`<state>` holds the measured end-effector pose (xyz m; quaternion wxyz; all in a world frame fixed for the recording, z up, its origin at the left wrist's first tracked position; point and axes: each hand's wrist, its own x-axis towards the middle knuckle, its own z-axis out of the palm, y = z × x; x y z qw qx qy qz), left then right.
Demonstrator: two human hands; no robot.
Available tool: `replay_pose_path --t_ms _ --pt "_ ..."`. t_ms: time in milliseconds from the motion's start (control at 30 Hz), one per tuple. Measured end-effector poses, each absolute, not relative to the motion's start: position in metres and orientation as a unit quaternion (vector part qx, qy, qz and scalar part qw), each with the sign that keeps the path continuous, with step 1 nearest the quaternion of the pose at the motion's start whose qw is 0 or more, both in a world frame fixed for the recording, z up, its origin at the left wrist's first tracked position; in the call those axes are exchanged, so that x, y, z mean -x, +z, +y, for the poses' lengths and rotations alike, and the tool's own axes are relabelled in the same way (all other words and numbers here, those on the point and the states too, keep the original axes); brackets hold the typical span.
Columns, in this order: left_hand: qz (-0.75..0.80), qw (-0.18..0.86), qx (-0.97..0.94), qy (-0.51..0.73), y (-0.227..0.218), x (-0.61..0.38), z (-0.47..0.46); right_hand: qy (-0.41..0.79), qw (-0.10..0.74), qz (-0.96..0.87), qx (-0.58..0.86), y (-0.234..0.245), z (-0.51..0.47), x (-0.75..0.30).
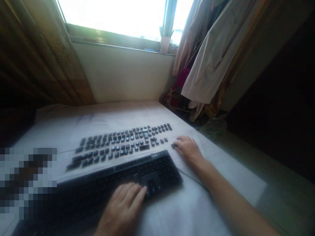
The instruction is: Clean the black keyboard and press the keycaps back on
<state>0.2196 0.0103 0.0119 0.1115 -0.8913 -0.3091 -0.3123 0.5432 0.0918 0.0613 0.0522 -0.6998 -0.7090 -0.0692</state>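
From where I stood, the right hand [188, 148] had its fingers drawn narrow at a small dark keycap [173, 145] on the pale cloth-covered surface [147, 113], bed or worktop I couldn't tell; they met the keycap, but blur hid whether they truly gripped it. The left hand [124, 200] lay palm down on the near edge of a long black plastic keyboard [158, 167], fingers close together, their tips too hidden to show whether they held anything. To my mind the loose black plastic keycaps [144, 147] ran the most risk: set out in rows just beyond the keyboard, they could be knocked out of line by a careless sweep of the right wrist, or by the keyboard sliding forward under a heavy left palm. The thin dark cable [193, 178] beside the right forearm might catch too, and a tug there could swing the keyboard round. The keyboard itself sat at a slant, broad and dull, its fields of small dark positions blurring together, with a few glossier spots near the left fingers. Further out, a pale wall [118, 70] rose to a bright window [113, 16], brownish curtains [46, 55] on one side, light-coloured garments [209, 62] hanging on the other.
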Motion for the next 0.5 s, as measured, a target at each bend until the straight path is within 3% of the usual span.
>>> replay_pose_path --t_ms 500 --pt "-0.298 0.112 0.907 -0.275 0.024 -0.219 0.007 -0.009 0.202 -0.768 0.608 0.069 0.036 -0.523"
